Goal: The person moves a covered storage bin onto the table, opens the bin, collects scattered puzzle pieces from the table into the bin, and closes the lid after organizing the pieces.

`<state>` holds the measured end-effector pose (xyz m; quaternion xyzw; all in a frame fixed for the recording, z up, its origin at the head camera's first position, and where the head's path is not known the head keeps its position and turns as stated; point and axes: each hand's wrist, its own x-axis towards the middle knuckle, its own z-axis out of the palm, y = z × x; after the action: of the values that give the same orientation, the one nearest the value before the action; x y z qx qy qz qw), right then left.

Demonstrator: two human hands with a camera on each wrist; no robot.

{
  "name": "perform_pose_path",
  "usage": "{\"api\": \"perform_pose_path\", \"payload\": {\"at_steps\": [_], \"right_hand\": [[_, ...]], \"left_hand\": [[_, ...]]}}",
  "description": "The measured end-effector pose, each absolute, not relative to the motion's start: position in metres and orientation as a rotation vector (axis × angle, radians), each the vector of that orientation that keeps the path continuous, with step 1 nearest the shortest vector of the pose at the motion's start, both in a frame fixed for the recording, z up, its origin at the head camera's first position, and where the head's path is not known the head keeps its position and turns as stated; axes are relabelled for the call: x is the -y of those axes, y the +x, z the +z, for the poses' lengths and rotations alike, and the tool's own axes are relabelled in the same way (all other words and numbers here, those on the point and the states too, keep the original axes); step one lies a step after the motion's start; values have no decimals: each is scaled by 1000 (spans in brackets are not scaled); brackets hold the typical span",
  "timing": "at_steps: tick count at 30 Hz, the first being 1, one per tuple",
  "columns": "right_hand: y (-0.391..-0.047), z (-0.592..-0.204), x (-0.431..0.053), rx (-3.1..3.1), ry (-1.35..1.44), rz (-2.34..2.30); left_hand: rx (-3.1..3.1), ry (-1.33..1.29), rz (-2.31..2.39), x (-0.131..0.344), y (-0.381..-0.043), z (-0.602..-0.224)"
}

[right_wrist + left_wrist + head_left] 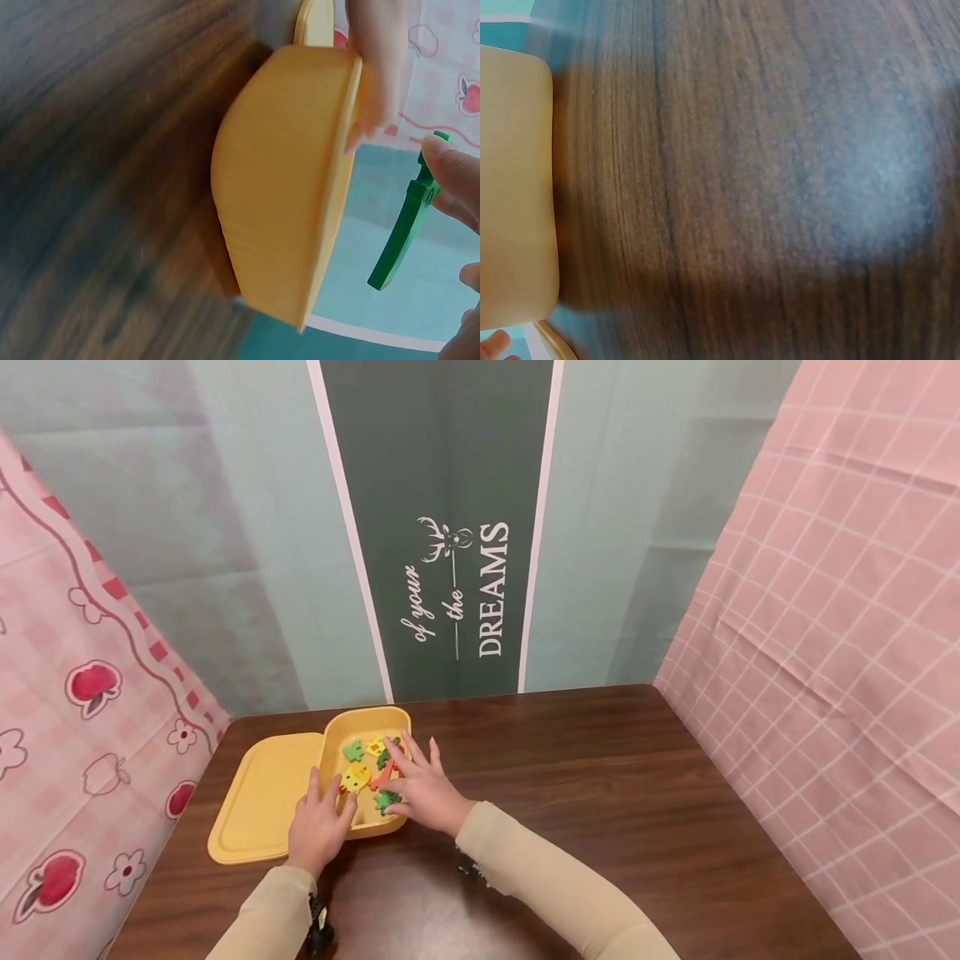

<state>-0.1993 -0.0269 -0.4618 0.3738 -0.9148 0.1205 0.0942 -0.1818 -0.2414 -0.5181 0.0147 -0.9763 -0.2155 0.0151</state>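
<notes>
A yellow rectangular box (367, 720) holds several small, flat, brightly coloured toy pieces, among them a yellow one with dark spots (356, 778), a red one (385, 774) and a small green one (353, 751). My right hand (429, 792) is over the box's right side. In the right wrist view, its thumb and finger pinch a thin green toy piece (405, 225) above the rim. My left hand (318, 822) reaches over the near left rim with fingers loosely bent, holding nothing visible; the left wrist view shows only its fingertips (495, 343) at the lower corner.
The box's yellow lid (262, 802) lies flat on the dark wooden table (600, 793), left of the box. A grey-green curtain (615, 527) with lettering hangs behind the table. Pink patterned cloths hang on the left (97, 777) and right (847, 610).
</notes>
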Motion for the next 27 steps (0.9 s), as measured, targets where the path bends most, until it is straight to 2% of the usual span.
{"api": "perform_pose_path", "payload": {"at_steps": [27], "right_hand": [[-207,-493,64,2752,1143,458]], "left_hand": [[2924,18,-670,241,-182,-522]]}}
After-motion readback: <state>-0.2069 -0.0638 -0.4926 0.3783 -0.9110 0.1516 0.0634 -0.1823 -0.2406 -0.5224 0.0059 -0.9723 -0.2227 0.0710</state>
